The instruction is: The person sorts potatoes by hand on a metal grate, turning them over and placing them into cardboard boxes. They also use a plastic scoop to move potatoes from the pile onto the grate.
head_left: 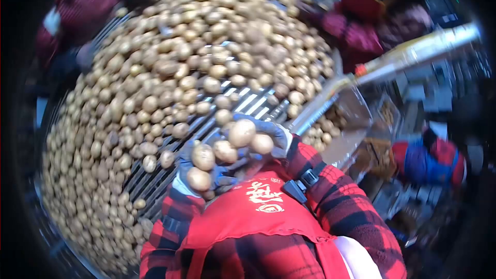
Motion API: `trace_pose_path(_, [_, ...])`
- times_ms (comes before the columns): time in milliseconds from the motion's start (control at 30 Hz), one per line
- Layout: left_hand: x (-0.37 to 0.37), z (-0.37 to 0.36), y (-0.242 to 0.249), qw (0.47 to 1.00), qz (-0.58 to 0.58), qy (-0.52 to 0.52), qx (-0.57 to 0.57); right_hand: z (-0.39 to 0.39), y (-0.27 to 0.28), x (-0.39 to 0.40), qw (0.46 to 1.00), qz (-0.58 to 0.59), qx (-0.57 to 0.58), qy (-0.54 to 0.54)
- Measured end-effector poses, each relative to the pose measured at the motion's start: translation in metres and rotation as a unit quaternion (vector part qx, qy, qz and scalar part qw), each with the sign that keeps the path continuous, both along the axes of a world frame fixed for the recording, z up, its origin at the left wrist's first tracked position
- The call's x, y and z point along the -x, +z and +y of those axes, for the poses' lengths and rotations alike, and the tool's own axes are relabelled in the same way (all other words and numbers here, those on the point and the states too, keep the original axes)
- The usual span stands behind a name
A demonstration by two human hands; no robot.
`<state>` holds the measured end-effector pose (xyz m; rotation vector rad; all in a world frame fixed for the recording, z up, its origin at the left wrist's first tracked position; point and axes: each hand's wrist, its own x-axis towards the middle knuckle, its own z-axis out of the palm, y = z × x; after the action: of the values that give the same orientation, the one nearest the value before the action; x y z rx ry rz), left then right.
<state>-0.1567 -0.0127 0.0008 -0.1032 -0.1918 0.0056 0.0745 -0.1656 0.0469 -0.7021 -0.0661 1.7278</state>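
Observation:
Both my hands wear blue-grey gloves and are close together in front of my red apron. My left hand curls around potatoes, with another low in its palm. My right hand is wrapped round more potatoes, one of them near its fingers by the apron. Between the two hands lies a further potato. Beneath and beyond them, a large heap of potatoes covers a dark slatted surface, whose bars show in gaps around my hands.
A metal rail slants up to the right, beside a clear-sided chute with potatoes. Co-workers stand at the far left and far right. Another person is at the right, near boxes.

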Motion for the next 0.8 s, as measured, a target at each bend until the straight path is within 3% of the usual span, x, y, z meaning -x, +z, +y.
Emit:
trace_pose_path(67, [-0.042, -0.022, 0.014, 0.99, 0.086, -0.114, -0.016, -0.068, 0.011, 0.001, 0.989, -0.074, 0.015, -0.131])
trace_pose_path(100, [-0.063, -0.036, 0.024, 0.978, 0.128, -0.162, -0.028, -0.107, -0.019, -0.014, 0.984, 0.0, 0.098, -0.147])
trace_pose_path(167, [-0.102, -0.064, 0.044, 0.944, 0.215, -0.244, -0.05, -0.151, -0.013, -0.031, 0.972, 0.071, 0.019, -0.223])
trace_pose_path(233, [-0.156, -0.086, 0.066, 0.933, 0.187, -0.285, -0.114, -0.198, -0.011, -0.04, 0.933, 0.095, 0.06, -0.342])
trace_pose_path(267, [-0.184, -0.105, 0.053, 0.927, 0.19, -0.29, -0.146, -0.227, -0.028, -0.05, 0.909, 0.163, 0.054, -0.379])
trace_pose_path(300, [-0.202, -0.121, 0.041, 0.92, 0.193, -0.293, -0.176, -0.231, -0.011, -0.054, 0.882, 0.128, 0.098, -0.443])
trace_pose_path(367, [-0.209, -0.134, 0.05, 0.936, 0.136, -0.257, -0.197, -0.245, -0.001, -0.056, 0.872, 0.062, 0.068, -0.481])
trace_pose_path(400, [-0.207, -0.137, 0.056, 0.937, 0.117, -0.266, -0.195, -0.281, -0.027, -0.065, 0.899, 0.061, 0.049, -0.431])
trace_pose_path(500, [-0.168, -0.131, 0.04, 0.932, 0.138, -0.227, -0.245, -0.284, -0.048, -0.041, 0.825, -0.088, 0.247, -0.5])
trace_pose_path(533, [-0.159, -0.126, 0.049, 0.895, 0.247, -0.246, -0.277, -0.272, -0.049, -0.037, 0.823, -0.132, 0.276, -0.479])
trace_pose_path(633, [-0.108, -0.109, 0.021, 0.862, 0.341, -0.17, -0.334, -0.205, -0.04, -0.022, 0.792, -0.35, 0.321, -0.383])
trace_pose_path(700, [-0.068, -0.094, 0.011, 0.88, 0.347, -0.125, -0.299, -0.164, -0.07, -0.016, 0.771, -0.429, 0.261, -0.392])
trace_pose_path(733, [-0.054, -0.088, 0.018, 0.872, 0.385, -0.115, -0.279, -0.141, -0.066, -0.011, 0.758, -0.505, 0.179, -0.372])
trace_pose_path(767, [-0.036, -0.082, 0.006, 0.887, 0.368, -0.093, -0.263, -0.121, -0.064, -0.011, 0.787, -0.502, 0.164, -0.319])
trace_pose_path(800, [-0.014, -0.08, -0.004, 0.882, 0.378, -0.049, -0.278, -0.105, -0.059, -0.011, 0.746, -0.604, 0.112, -0.257])
